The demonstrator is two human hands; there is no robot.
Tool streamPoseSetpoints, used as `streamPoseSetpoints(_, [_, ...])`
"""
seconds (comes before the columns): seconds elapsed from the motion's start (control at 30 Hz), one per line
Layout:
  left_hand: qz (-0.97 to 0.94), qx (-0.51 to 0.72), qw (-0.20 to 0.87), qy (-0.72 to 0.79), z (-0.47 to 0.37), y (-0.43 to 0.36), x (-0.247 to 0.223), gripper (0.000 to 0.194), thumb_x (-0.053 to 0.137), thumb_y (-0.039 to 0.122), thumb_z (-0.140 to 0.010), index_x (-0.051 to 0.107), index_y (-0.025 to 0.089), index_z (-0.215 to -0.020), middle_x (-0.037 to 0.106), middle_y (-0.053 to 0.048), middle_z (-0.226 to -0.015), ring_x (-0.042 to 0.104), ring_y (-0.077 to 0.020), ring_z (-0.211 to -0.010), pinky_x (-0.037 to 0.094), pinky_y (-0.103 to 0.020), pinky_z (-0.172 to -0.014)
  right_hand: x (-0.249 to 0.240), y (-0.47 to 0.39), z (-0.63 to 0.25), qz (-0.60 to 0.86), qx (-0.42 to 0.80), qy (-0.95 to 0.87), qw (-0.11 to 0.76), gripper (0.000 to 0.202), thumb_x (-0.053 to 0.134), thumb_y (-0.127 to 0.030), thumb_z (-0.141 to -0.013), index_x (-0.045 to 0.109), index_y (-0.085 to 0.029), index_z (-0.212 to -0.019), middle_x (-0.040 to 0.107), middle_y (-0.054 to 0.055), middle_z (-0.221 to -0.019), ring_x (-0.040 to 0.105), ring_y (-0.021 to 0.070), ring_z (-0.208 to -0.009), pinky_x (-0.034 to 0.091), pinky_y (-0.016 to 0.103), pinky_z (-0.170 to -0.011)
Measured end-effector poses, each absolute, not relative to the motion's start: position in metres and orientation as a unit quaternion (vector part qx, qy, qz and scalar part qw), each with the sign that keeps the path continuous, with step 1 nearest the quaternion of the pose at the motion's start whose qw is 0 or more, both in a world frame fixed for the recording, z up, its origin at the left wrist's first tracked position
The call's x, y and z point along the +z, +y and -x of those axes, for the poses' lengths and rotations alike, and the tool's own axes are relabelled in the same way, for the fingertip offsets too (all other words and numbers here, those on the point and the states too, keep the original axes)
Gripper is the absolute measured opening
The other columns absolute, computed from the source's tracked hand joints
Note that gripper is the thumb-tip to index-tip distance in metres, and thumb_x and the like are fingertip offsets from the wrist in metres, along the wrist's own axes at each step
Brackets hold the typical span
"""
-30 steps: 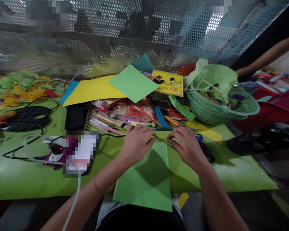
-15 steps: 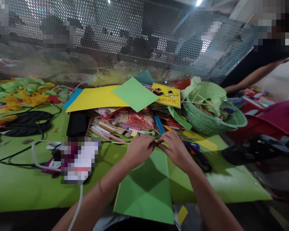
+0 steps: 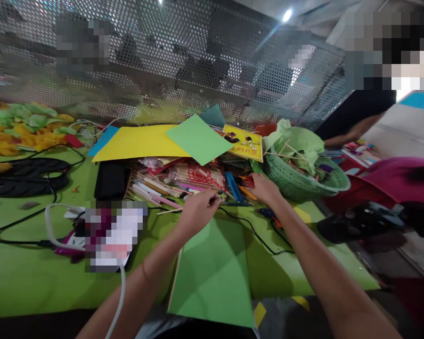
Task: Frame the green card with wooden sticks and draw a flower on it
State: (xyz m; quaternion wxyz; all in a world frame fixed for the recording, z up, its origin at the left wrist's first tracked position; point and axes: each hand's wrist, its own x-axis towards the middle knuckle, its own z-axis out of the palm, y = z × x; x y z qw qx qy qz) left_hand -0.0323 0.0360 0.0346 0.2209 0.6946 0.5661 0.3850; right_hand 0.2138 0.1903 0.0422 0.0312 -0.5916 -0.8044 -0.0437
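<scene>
My left hand [image 3: 200,210] is closed, thumb and fingertips pinched together above the top edge of a green sheet [image 3: 214,278]. Anything in that pinch is too small to make out. My right hand [image 3: 265,189] reaches forward to the right end of a pile of craft supplies, beside a green basket [image 3: 293,181]. Its fingertips are near small red and orange pieces and largely hidden. Left of them lie a blue tool or strip [image 3: 234,186] and several markers [image 3: 150,189]. A glue gun [image 3: 268,214] with a black cord rests under my right forearm.
Yellow card [image 3: 137,143] and a light green square [image 3: 198,139] cover the pile's back. On the left are a phone [image 3: 116,240] with a white cable, a black case [image 3: 109,181] and crepe paper [image 3: 31,127]. A perforated metal screen [image 3: 198,56] stands behind; a person is at right.
My hands have parted. The right one moved forward and right to the supplies; the left shifted slightly left. The glue gun's cord now shows across the table, and the view has turned slightly.
</scene>
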Motion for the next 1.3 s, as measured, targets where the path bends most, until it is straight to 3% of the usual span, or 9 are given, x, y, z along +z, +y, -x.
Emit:
streamPoseSetpoints(0.13, [-0.683,0.407,0.234,0.56,0.034,0.037,0.035,0.015,0.058,0.022,-0.096,0.066,0.018,-0.084,0.069,-0.001,-0.079,0.057,-0.015,-0.07,0.035,-0.025,-0.065,0.045,0.196,-0.212,0.597,-0.07,-0.799,0.018,0.045,0.072,-0.04,-0.087,0.065,-0.015,-0.123,0.064,0.02,-0.126,0.064,0.0333,-0.113,0.049,0.036,-0.089])
streamPoseSetpoints(0.27, [-0.672,0.427,0.248,0.553,0.036,0.038,0.036,0.018,0.056,0.025,-0.097,0.064,0.018,-0.082,0.068,0.0,-0.079,0.058,-0.0151,-0.072,0.036,-0.025,-0.066,0.047,0.204,-0.216,0.601,-0.074,-0.796,0.008,0.037,0.067,-0.042,-0.09,0.067,-0.015,-0.116,0.065,0.018,-0.12,0.067,0.0319,-0.103,0.05,0.036,-0.082])
streamPoseSetpoints(0.4, [-0.661,0.441,0.263,0.547,0.039,0.039,0.036,0.019,0.055,0.026,-0.097,0.063,0.019,-0.082,0.068,0.0,-0.08,0.059,-0.0148,-0.073,0.036,-0.024,-0.066,0.051,0.202,-0.219,0.596,-0.075,-0.799,0.012,0.04,0.063,-0.044,-0.094,0.064,-0.017,-0.123,0.063,0.017,-0.126,0.065,0.0308,-0.111,0.05,0.034,-0.084])
streamPoseSetpoints(0.63, [-0.653,0.449,0.273,0.545,0.038,0.042,0.032,0.019,0.056,0.027,-0.096,0.063,0.019,-0.08,0.066,0.001,-0.076,0.057,-0.0145,-0.07,0.035,-0.025,-0.064,0.043,0.18,-0.203,0.595,-0.032,-0.803,-0.026,0.028,0.061,-0.034,-0.092,0.068,-0.022,-0.116,0.074,0.01,-0.11,0.071,0.0266,-0.098,0.05,0.032,-0.078])
streamPoseSetpoints(0.73, [-0.651,0.451,0.277,0.545,0.038,0.043,0.031,0.018,0.056,0.026,-0.095,0.064,0.019,-0.08,0.067,0.001,-0.076,0.058,-0.0149,-0.071,0.035,-0.025,-0.064,0.042,0.176,-0.193,0.604,-0.023,-0.796,-0.034,0.039,0.062,-0.027,-0.086,0.066,-0.019,-0.125,0.076,0.013,-0.113,0.072,0.0288,-0.1,0.05,0.033,-0.079])
streamPoseSetpoints(0.83, [-0.645,0.453,0.279,0.548,0.04,0.043,0.032,0.019,0.055,0.027,-0.095,0.064,0.019,-0.08,0.068,0.001,-0.077,0.058,-0.0154,-0.072,0.036,-0.025,-0.065,0.052,0.177,-0.185,0.614,-0.018,-0.789,-0.029,0.033,0.06,-0.029,-0.084,0.072,-0.019,-0.114,0.076,0.016,-0.112,0.072,0.0326,-0.101,0.05,0.037,-0.079])
streamPoseSetpoints(0.97, [-0.637,0.456,0.28,0.555,0.042,0.044,0.032,0.02,0.056,0.029,-0.095,0.065,0.019,-0.079,0.068,0.0,-0.077,0.059,-0.0163,-0.072,0.038,-0.026,-0.067,0.074,0.187,-0.176,0.629,-0.003,-0.778,0.008,0.025,0.059,-0.031,-0.082,0.075,-0.021,-0.099,0.077,0.016,-0.107,0.071,0.0356,-0.102,0.049,0.041,-0.081])
streamPoseSetpoints(1.17, [-0.621,0.468,0.298,0.553,0.042,0.047,0.028,0.02,0.056,0.029,-0.094,0.065,0.019,-0.079,0.069,0.0,-0.077,0.06,-0.0161,-0.073,0.041,-0.025,-0.068,0.11,0.209,-0.184,0.626,0.108,-0.763,0.119,0.018,0.061,-0.034,-0.079,0.065,-0.02,-0.069,0.072,0.01,-0.081,0.069,0.0307,-0.089,0.05,0.038,-0.076])
streamPoseSetpoints(1.3, [-0.611,0.484,0.316,0.541,0.044,0.05,0.026,0.021,0.055,0.031,-0.094,0.064,0.019,-0.079,0.068,0.0,-0.077,0.059,-0.0159,-0.074,0.043,-0.025,-0.069,0.119,0.196,-0.196,0.576,0.223,-0.752,0.229,0.021,0.053,-0.039,-0.081,0.062,-0.021,-0.087,0.07,0.007,-0.081,0.069,0.0265,-0.082,0.054,0.038,-0.071])
